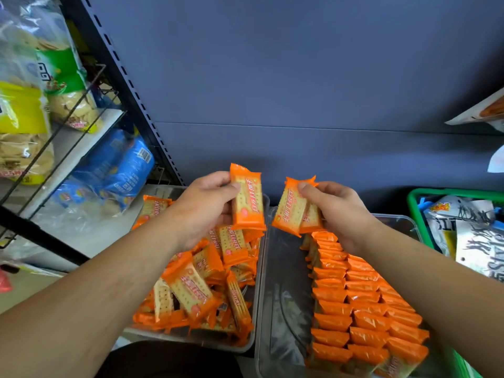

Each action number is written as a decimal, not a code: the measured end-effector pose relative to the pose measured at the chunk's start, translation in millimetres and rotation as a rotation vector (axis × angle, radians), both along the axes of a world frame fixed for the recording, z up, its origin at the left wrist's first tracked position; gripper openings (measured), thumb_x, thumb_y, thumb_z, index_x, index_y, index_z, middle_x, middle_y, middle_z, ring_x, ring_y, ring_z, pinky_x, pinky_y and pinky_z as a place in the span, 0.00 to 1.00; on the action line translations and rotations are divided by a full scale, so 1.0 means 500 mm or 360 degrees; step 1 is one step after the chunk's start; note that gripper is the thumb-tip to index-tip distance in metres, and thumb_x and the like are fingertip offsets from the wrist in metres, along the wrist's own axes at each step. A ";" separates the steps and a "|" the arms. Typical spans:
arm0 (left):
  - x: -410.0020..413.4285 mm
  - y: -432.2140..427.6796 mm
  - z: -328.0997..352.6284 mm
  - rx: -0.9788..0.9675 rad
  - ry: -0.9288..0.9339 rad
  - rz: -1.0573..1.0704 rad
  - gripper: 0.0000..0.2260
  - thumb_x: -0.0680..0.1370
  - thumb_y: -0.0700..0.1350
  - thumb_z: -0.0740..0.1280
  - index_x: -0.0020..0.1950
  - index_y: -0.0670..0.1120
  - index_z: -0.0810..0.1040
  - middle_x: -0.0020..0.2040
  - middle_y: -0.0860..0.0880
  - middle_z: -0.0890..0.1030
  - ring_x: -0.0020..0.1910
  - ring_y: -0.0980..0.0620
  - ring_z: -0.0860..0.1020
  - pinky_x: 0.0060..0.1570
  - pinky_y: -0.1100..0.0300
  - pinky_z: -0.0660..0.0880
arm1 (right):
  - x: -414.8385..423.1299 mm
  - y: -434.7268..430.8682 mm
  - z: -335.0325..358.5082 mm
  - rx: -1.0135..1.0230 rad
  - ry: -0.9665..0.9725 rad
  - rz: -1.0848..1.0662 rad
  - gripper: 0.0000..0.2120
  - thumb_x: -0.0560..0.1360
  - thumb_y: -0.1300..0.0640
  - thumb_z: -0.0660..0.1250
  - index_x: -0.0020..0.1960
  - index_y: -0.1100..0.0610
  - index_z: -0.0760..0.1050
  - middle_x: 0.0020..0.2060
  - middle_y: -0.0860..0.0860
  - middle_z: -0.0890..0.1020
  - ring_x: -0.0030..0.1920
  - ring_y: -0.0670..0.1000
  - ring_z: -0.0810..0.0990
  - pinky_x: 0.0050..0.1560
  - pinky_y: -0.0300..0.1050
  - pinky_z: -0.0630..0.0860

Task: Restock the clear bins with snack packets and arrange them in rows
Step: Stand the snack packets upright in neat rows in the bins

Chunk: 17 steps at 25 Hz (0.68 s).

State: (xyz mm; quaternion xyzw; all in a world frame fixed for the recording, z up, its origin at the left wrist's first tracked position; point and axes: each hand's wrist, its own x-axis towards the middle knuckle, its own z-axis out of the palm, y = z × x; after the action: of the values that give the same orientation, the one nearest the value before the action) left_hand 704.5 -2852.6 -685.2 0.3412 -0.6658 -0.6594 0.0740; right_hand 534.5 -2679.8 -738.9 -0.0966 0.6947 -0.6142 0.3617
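Two clear bins stand side by side. The left bin (pixel 256 309) holds a loose heap of orange cracker packets (pixel 196 290). The right bin (pixel 283 296) holds orange packets standing in neat rows (pixel 362 309) along its right part, its left part bare. My left hand (pixel 203 207) pinches one orange packet (pixel 248 199) upright above the left bin's far end. My right hand (pixel 341 211) grips two orange packets (pixel 296 211) above the far end of the right bin, just over the rows.
A wire shelf (pixel 68 148) at left carries bagged biscuits in yellow, green and blue packs. A green basket (pixel 414 203) with silver snack bags sits at right. A dark blue back panel (pixel 300 91) rises behind the bins.
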 end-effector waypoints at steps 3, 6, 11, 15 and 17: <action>-0.008 0.020 0.006 0.0157 0.0067 -0.0091 0.12 0.86 0.36 0.61 0.66 0.44 0.79 0.56 0.40 0.87 0.55 0.41 0.86 0.56 0.45 0.84 | 0.010 -0.002 0.016 -0.0085 -0.0031 0.0068 0.17 0.76 0.47 0.76 0.58 0.57 0.81 0.49 0.54 0.89 0.49 0.55 0.89 0.56 0.59 0.84; -0.018 0.024 0.002 0.0140 0.0085 -0.0112 0.11 0.86 0.36 0.61 0.66 0.43 0.79 0.56 0.43 0.87 0.55 0.43 0.86 0.54 0.47 0.84 | 0.017 -0.002 0.027 -0.0121 -0.0038 0.0147 0.20 0.75 0.47 0.77 0.61 0.57 0.80 0.50 0.54 0.88 0.50 0.55 0.89 0.56 0.59 0.84; -0.026 0.024 -0.008 0.0027 0.0046 -0.0027 0.11 0.85 0.38 0.65 0.65 0.46 0.80 0.55 0.46 0.87 0.53 0.48 0.87 0.51 0.49 0.85 | 0.013 -0.004 0.022 -0.0062 0.0038 0.0153 0.20 0.75 0.44 0.77 0.61 0.54 0.81 0.51 0.52 0.88 0.50 0.54 0.89 0.58 0.59 0.84; -0.022 0.008 -0.014 -0.0579 -0.0137 0.0004 0.05 0.83 0.44 0.69 0.58 0.50 0.81 0.50 0.49 0.86 0.50 0.46 0.85 0.46 0.56 0.83 | 0.008 0.000 0.009 0.0114 0.0261 0.0098 0.17 0.76 0.43 0.76 0.59 0.51 0.81 0.51 0.48 0.87 0.51 0.51 0.87 0.56 0.53 0.84; -0.025 0.020 -0.009 -0.0778 -0.0238 -0.0208 0.04 0.85 0.45 0.64 0.58 0.51 0.78 0.49 0.45 0.82 0.43 0.43 0.83 0.35 0.55 0.82 | 0.005 0.004 0.006 0.0126 0.0258 0.0074 0.18 0.76 0.43 0.75 0.62 0.50 0.79 0.53 0.48 0.86 0.53 0.51 0.86 0.56 0.51 0.82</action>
State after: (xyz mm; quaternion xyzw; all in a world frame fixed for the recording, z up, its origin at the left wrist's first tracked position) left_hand 692.2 -2842.4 -689.7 0.3173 -0.8295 -0.4554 0.0621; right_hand 537.1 -2677.7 -735.9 -0.1478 0.7430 -0.5679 0.3219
